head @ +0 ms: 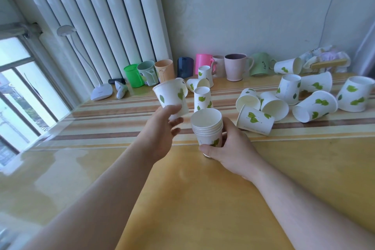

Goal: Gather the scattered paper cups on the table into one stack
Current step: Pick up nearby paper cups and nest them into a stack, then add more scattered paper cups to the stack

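— What sort of place is this?
— A home, by the look: a glossy yellow table (203, 199) against a papered wall.
— What shows it?
— Behind the table, a radiator (91, 16); on its far edge, household mugs (236, 67) and a desk lamp (101, 91).

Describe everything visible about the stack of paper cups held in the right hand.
The stack is several white paper cups nested mouth-up, about five rolled rims showing close together near the top. A green leaf print shows low on the outer cup. It stands roughly upright, its base at the yellow table. The right hand wraps its lower half, thumb across the front. The top cup looks empty.
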Demonstrator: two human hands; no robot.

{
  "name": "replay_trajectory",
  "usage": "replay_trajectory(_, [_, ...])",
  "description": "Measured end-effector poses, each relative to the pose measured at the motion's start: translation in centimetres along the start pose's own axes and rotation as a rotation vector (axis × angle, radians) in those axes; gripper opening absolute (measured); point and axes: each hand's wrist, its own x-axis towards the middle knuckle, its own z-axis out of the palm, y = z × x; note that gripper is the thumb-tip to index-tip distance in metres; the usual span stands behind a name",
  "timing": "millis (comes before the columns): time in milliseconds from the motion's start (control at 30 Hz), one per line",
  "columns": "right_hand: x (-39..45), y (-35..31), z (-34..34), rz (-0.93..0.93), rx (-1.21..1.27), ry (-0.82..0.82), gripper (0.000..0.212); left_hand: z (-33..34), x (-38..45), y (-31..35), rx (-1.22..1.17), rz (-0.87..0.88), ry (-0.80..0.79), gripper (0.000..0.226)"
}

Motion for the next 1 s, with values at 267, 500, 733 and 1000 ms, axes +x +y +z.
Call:
replay_trajectory(267, [-0.2, -0.3, -0.1, -0.001, 0.01, -0.001, 0.065, 2.1, -0.4, 0.7, 0.263, 0.322, -0.238, 0.054])
replay_trajectory(500, [-0.3, -0.6, 0.0, 0.011, 0.003, -0.004, 0.067, 1.0, -0.1, -2.0, 0.418, 0.201, -0.335, 0.067])
replay_trajectory(733, [-0.2, -0.5, -0.1, 0.011, 0.01, 0.022, 0.06, 0.3, 0.1, -4.8, 0.416, 0.191, -0.295, 0.076])
replay_trajectory(1000, [-0.3, -0.8, -0.3, 0.044, -0.054, 0.017, 0.062, 0.4, 0.2, -5.8, 0.564, 0.209, -0.276, 0.061])
